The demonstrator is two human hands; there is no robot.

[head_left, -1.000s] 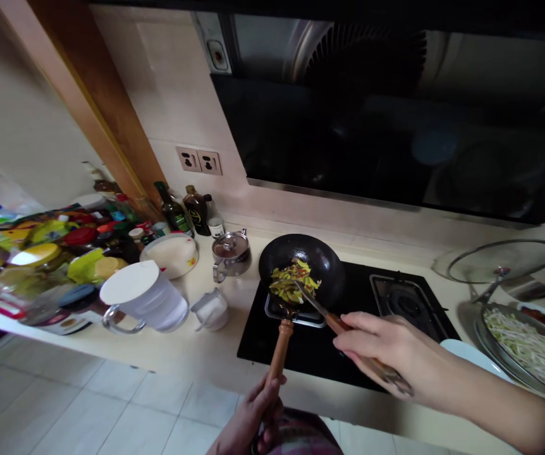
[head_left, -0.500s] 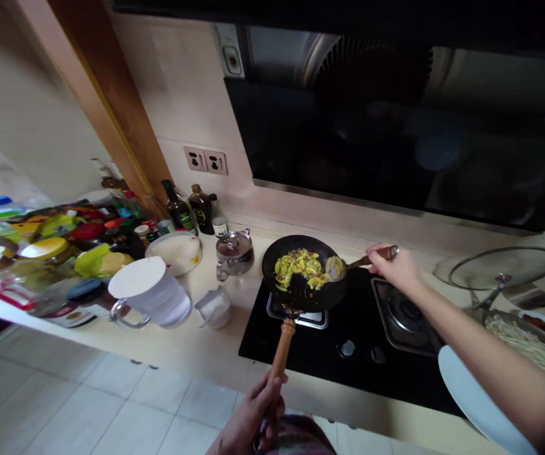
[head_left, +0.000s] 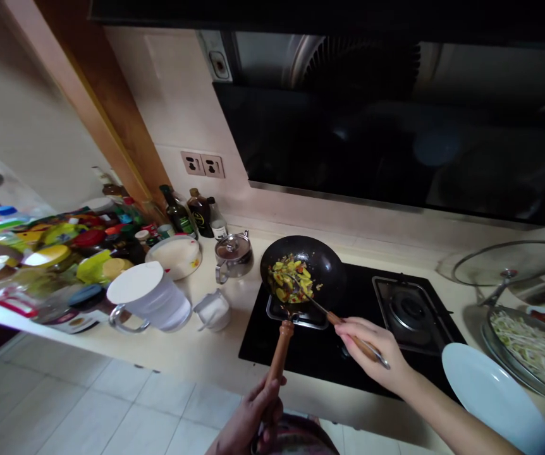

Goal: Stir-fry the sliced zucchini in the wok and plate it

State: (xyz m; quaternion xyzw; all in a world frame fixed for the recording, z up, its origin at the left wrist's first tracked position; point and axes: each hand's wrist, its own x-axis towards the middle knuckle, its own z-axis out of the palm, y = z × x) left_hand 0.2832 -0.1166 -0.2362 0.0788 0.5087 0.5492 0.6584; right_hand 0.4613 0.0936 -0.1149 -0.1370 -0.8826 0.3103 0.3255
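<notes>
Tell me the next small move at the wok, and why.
Probably flip the sliced vegetables with the spatula. They sit heaped to one side of the black wok, and the spatula's tip is already in them. The right hand has the spatula, while the left hand grips the wok's wooden handle, steadying it.

A white plate [head_left: 493, 398] sits beside a tray of bean sprouts [head_left: 485, 335].
</notes>
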